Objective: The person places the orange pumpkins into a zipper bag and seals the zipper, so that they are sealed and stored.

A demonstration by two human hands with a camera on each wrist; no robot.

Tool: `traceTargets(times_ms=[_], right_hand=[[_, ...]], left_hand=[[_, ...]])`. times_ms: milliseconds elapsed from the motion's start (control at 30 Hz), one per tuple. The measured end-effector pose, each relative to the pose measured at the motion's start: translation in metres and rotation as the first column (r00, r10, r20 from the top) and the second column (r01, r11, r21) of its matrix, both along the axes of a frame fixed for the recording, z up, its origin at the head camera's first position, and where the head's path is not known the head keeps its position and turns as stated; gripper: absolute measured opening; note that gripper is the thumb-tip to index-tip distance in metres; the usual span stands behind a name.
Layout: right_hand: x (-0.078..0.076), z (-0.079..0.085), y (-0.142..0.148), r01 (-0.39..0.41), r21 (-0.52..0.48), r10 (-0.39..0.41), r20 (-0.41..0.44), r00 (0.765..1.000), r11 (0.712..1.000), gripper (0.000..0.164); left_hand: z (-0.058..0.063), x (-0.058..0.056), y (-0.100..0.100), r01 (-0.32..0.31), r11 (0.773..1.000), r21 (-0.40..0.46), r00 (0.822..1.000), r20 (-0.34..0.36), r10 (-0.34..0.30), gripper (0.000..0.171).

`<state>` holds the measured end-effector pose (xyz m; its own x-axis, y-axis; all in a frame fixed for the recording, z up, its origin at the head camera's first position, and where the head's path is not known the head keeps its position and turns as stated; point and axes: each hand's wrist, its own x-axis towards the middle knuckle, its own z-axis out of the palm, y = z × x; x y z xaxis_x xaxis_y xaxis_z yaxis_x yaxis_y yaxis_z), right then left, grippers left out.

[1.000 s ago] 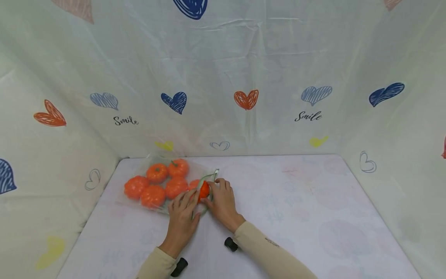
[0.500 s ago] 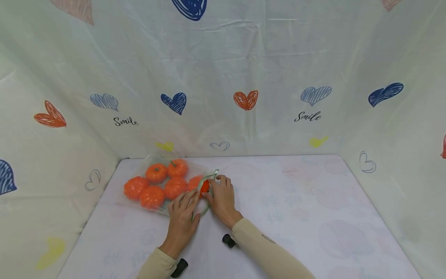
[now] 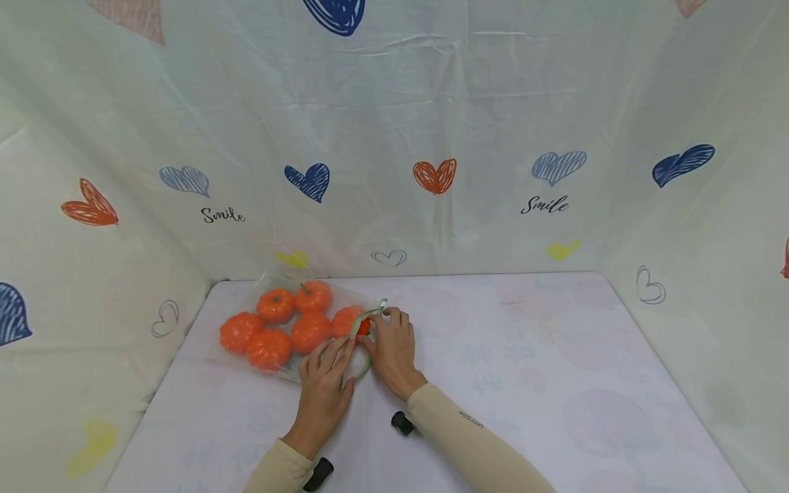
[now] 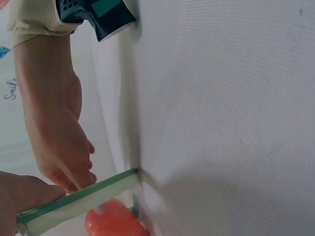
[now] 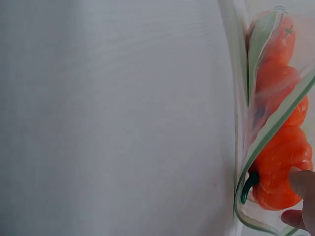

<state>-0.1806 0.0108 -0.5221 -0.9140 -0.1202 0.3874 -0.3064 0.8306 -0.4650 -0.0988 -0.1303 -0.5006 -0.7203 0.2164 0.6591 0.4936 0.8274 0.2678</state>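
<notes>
A clear plastic bag [image 3: 366,371] with a green-edged mouth lies on the table, its opening toward the right. Several small orange pumpkins [image 3: 276,305] show through the film. One more pumpkin [image 5: 280,162], with a dark green stem, sits at the mouth, mostly behind the film. My left hand [image 3: 322,387] holds the bag at its mouth, and in the left wrist view its thumb lies along the green edge [image 4: 83,195]. The right hand [image 3: 394,349] grips the pumpkin at the opening; the right wrist view has its thumb [image 5: 301,183] against the orange skin.
The table [image 3: 524,397] has a pale printed cloth. Behind and at both sides hangs a white curtain [image 3: 370,123] with printed hearts. Black wrist devices [image 3: 403,423] sit below both forearms, in beige sleeves [image 3: 474,438].
The pumpkin at the mouth has slid further left into the bag, and less of it shows uncovered. My right hand has shifted slightly away from me with it; the left hand stays nearly still.
</notes>
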Motion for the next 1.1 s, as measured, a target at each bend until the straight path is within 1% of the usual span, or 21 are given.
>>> traceTargets(times_ms=[167, 400, 467, 600, 733, 833, 933, 1000, 1100], right_hand=[[0.002, 0.000, 0.006, 0.006, 0.009, -0.005, -0.021, 1.000, 1.000, 0.043], [0.002, 0.000, 0.017, 0.001, -0.003, -0.001, 0.005, 1.000, 1.000, 0.042], [0.001, 0.000, 0.020, 0.006, -0.003, -0.006, 0.006, 1.000, 1.000, 0.041], [0.000, -0.001, 0.027, 0.009, -0.012, -0.009, -0.004, 1.000, 1.000, 0.041], [-0.003, -0.001, 0.032, 0.012, -0.023, -0.012, -0.012, 1.000, 1.000, 0.042], [-0.005, -0.001, 0.035, 0.014, -0.019, -0.014, -0.007, 1.000, 1.000, 0.043], [-0.006, 0.000, 0.037, 0.012, -0.023, -0.012, 0.009, 1.000, 1.000, 0.044], [-0.007, 0.001, 0.038, 0.009, -0.033, -0.009, 0.023, 1.000, 0.999, 0.044], [-0.008, 0.003, 0.040, 0.007, -0.038, -0.006, 0.040, 0.999, 0.999, 0.044]], left_hand=[[0.000, 0.000, 0.000, -0.003, 1.000, -0.012, 1.000, 0.001, 0.003, 0.088], [0.002, 0.004, 0.002, -0.023, 0.998, -0.064, 1.000, 0.016, 0.024, 0.088], [0.003, 0.006, 0.003, -0.021, 0.997, -0.072, 0.999, 0.038, 0.024, 0.087], [0.009, 0.010, 0.004, -0.020, 0.995, -0.102, 0.994, 0.109, 0.031, 0.083], [0.017, 0.012, 0.004, -0.015, 0.985, -0.170, 0.984, 0.170, 0.045, 0.077], [0.023, 0.013, 0.003, 0.006, 0.970, -0.243, 0.976, 0.212, 0.047, 0.073], [0.032, 0.014, 0.001, 0.060, 0.946, -0.318, 0.963, 0.269, 0.030, 0.068], [0.038, 0.014, -0.001, 0.110, 0.926, -0.362, 0.948, 0.318, 0.011, 0.065], [0.048, 0.013, -0.004, 0.185, 0.892, -0.413, 0.921, 0.389, -0.012, 0.062]])
